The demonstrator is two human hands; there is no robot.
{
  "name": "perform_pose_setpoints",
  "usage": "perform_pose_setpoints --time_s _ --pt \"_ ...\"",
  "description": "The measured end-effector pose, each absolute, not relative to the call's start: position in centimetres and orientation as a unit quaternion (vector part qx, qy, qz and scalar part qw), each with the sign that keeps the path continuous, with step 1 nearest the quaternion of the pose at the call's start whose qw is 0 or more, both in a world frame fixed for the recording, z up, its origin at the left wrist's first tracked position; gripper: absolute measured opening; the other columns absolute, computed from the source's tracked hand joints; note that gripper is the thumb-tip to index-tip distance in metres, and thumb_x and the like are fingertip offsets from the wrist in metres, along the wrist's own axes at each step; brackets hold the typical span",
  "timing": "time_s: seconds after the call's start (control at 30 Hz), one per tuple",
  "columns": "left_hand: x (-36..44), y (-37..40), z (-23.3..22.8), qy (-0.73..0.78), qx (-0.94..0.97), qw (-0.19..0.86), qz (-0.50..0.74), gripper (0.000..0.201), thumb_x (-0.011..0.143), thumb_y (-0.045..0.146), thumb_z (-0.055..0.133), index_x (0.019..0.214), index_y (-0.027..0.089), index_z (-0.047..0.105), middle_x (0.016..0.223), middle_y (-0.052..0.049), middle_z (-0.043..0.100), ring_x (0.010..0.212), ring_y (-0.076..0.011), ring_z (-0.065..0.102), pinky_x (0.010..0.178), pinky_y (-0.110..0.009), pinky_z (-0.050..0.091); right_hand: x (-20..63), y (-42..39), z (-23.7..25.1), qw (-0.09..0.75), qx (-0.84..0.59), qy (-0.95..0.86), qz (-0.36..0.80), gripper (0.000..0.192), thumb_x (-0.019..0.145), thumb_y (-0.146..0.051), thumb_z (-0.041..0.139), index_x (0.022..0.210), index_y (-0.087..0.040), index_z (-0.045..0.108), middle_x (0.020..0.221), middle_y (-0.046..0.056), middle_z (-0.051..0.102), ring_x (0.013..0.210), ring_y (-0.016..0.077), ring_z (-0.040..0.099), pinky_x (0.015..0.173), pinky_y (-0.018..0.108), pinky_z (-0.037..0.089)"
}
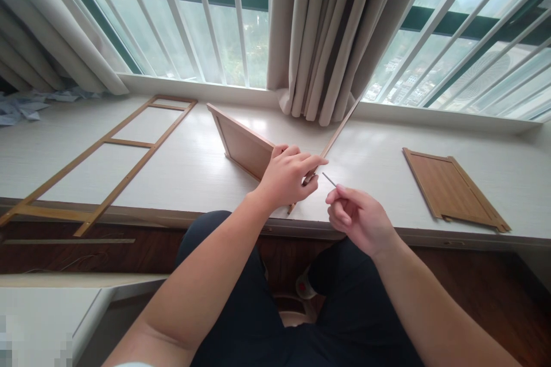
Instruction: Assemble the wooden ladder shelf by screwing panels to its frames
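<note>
My left hand [287, 176] grips the near corner of an upright wooden panel assembly: one brown panel [241, 145] stands on edge to the left, and a thin wooden strip [340, 126] runs up to the right toward the curtain. My right hand [357, 217] pinches a thin metal pin or small tool [329, 179], its tip pointing at the joint just right of my left fingers. Both rest above the white window ledge [189, 166].
A long ladder-like wooden frame [103, 157] lies flat on the ledge at the left. A flat brown panel [451, 188] lies at the right. Beige curtains [327, 34] hang behind; barred windows span the back. Crumpled paper [21, 108] sits far left. My knees are below the ledge.
</note>
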State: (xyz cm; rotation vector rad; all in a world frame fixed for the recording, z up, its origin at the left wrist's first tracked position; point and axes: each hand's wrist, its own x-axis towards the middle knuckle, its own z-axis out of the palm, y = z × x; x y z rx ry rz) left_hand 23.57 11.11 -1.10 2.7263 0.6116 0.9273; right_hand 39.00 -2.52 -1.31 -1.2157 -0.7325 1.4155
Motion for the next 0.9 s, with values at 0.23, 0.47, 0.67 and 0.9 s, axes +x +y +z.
perform_pose_setpoints --time_s 0.23,0.47,0.67,0.9 --pt "23.6 11.2 -1.2 0.203 0.921 0.094 0.319 0.032 0.09 0.025 0.061 0.12 0.027 0.072 0.086 0.001 0.075 0.09 -0.0223 0.059 0.101 -0.043 0.031 39.5 -2.8 -1.7 0.362 -0.697 -0.588 0.194 0.039 0.104 -0.048 0.046 0.086 -0.021 0.068 0.06 0.0 0.06 0.057 0.0156 0.055 0.061 0.029 0.036" --pt "23.6 11.2 -1.3 0.202 0.921 0.091 0.321 0.035 0.088 0.022 0.06 0.12 0.027 0.071 0.084 0.001 0.075 0.089 -0.0222 0.059 0.1 -0.043 0.031 39.7 -2.5 -1.4 0.279 -0.716 -0.634 0.091 0.039 0.106 -0.045 0.04 0.083 -0.021 0.061 0.063 0.001 0.06 0.055 0.0158 0.054 0.06 0.03 0.028" --pt "23.6 11.2 -1.4 0.204 0.921 0.091 0.32 0.035 0.087 0.022 0.061 0.12 0.028 0.071 0.084 0.001 0.075 0.09 -0.0227 0.059 0.1 -0.043 0.031 40.0 -2.4 -1.2 0.242 -0.705 -0.666 0.024 0.039 0.107 -0.039 0.04 0.077 -0.021 0.057 0.062 0.0 0.061 0.053 0.014 0.051 0.058 0.03 0.024" --pt "23.6 11.2 -1.3 0.206 0.922 0.093 0.315 0.034 0.087 0.023 0.061 0.12 0.028 0.072 0.086 0.001 0.075 0.09 -0.0229 0.059 0.101 -0.044 0.031 40.3 -2.2 -1.4 0.218 -0.668 -0.701 -0.122 0.037 0.108 -0.034 0.044 0.083 -0.019 0.067 0.067 0.003 0.068 0.06 0.0162 0.058 0.058 0.031 0.025"
